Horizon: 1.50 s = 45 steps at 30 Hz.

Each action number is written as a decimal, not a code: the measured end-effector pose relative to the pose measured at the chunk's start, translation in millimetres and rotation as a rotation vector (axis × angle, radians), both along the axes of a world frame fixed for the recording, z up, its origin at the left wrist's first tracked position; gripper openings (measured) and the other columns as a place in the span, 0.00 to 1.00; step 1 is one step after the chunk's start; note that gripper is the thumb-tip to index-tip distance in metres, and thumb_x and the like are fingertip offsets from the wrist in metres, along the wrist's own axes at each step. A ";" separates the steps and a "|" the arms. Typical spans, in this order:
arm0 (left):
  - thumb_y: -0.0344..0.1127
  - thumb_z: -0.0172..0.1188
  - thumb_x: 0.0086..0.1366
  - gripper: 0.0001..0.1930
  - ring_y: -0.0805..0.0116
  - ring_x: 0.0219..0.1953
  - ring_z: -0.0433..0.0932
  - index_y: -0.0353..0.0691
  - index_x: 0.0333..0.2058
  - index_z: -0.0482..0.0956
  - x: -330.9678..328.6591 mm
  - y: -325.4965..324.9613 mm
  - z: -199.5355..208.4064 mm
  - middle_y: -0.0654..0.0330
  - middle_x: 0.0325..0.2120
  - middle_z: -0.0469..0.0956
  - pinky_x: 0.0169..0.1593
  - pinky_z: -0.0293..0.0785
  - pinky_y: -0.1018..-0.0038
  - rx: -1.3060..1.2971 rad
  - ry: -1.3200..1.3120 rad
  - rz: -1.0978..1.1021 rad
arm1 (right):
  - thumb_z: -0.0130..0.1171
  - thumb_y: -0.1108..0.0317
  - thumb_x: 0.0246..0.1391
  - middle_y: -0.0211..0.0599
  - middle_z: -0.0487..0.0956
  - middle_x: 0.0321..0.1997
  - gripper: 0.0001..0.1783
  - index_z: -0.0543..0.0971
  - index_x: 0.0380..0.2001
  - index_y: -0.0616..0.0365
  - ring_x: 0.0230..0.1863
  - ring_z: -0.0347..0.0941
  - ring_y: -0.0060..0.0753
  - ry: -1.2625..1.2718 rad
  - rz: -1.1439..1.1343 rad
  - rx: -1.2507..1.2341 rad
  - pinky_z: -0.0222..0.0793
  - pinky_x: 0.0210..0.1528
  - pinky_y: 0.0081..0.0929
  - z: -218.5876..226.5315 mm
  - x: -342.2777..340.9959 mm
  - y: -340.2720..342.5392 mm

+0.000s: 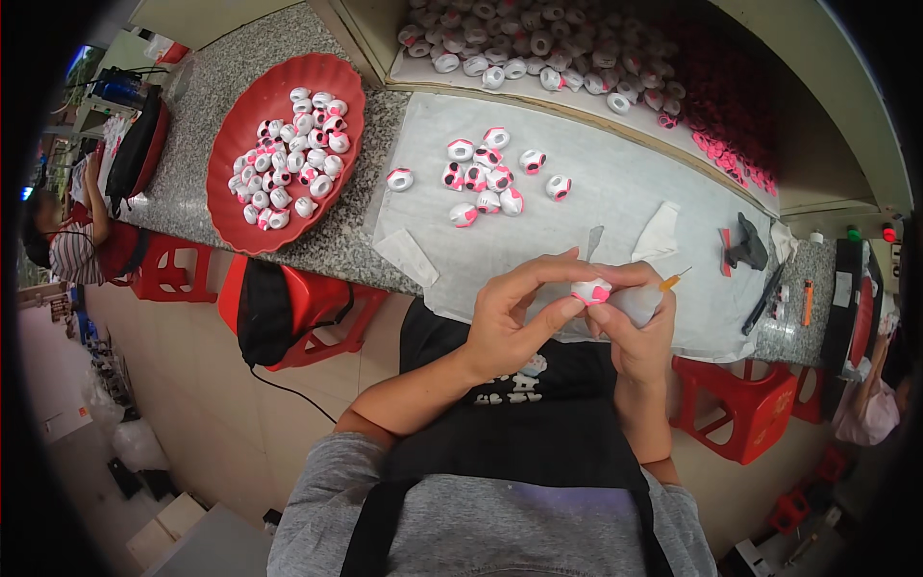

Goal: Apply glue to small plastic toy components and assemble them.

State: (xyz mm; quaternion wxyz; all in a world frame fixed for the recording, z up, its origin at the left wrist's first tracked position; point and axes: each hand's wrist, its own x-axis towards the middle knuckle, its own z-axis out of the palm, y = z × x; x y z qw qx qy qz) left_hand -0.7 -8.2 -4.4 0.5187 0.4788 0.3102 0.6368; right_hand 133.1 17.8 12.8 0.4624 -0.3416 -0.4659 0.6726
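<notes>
My left hand [524, 313] pinches a small white-and-pink figure piece [590, 291] between thumb and fingers, above the near edge of the paper-covered bench. My right hand [635, 332] touches the same piece with thumb and forefinger. In that right hand also sits a translucent squeeze bottle [639, 304] with an orange needle tip [670, 283] pointing up and right. A thin grey blade-like piece [594, 238] shows just past my left fingertips; whether it is held, I cannot tell. Several similar white-and-pink pieces [488, 200] lie loosely grouped on the white paper [577, 183] beyond my hands.
A red scalloped bowl [223, 173] of similar pieces stands at the left. At the back, a shelf holds white pieces [538, 38] and pink parts [721, 159]. White cloths [657, 231], a dark rag [748, 245] and an orange pen-like tool [807, 303] lie right. Red stools [735, 409] stand below.
</notes>
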 end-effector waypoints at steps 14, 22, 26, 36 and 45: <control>0.26 0.57 0.45 0.10 0.66 0.38 0.69 0.36 0.30 0.71 -1.0 -3.0 -2.8 0.55 0.31 0.71 0.53 0.49 0.61 0.008 -0.059 -0.128 | 0.55 0.81 0.34 0.37 0.72 0.20 0.12 0.70 0.28 0.66 0.16 0.65 0.17 0.121 0.088 -0.005 0.59 0.17 0.12 -5.7 9.9 -7.4; 0.25 0.56 0.44 0.13 0.64 0.37 0.69 0.37 0.32 0.71 -12.7 23.7 -5.3 0.57 0.30 0.71 0.48 0.57 0.64 0.153 0.595 0.033 | 0.51 0.80 0.38 0.34 0.71 0.20 0.15 0.69 0.35 0.65 0.16 0.62 0.17 -0.157 -0.026 -0.060 0.57 0.17 0.12 -24.1 16.6 7.7; 0.26 0.57 0.40 0.15 0.60 0.36 0.66 0.40 0.31 0.72 -42.3 51.8 2.8 0.59 0.29 0.67 0.43 0.62 0.67 0.451 1.196 0.232 | 0.51 0.73 0.40 0.35 0.69 0.17 0.23 0.64 0.42 0.67 0.15 0.59 0.17 -0.287 -0.092 0.003 0.56 0.17 0.12 -8.9 27.7 9.8; 0.28 0.58 0.39 0.15 0.64 0.32 0.66 0.43 0.30 0.71 -6.9 190.3 2.2 0.61 0.27 0.68 0.34 0.65 0.71 0.657 1.382 0.317 | 0.50 0.75 0.38 0.33 0.67 0.19 0.22 0.64 0.41 0.65 0.16 0.58 0.16 -0.261 -0.196 -0.007 0.54 0.18 0.11 -8.8 40.0 0.7; 0.30 0.57 0.44 0.11 0.62 0.36 0.68 0.41 0.30 0.70 -9.0 154.0 23.3 0.60 0.29 0.68 0.35 0.68 0.74 0.410 1.046 0.130 | 0.44 0.72 0.38 0.43 0.58 0.40 0.21 0.54 0.39 0.57 0.21 0.60 0.24 -0.171 -0.244 0.163 0.60 0.16 0.16 -15.9 50.6 -5.6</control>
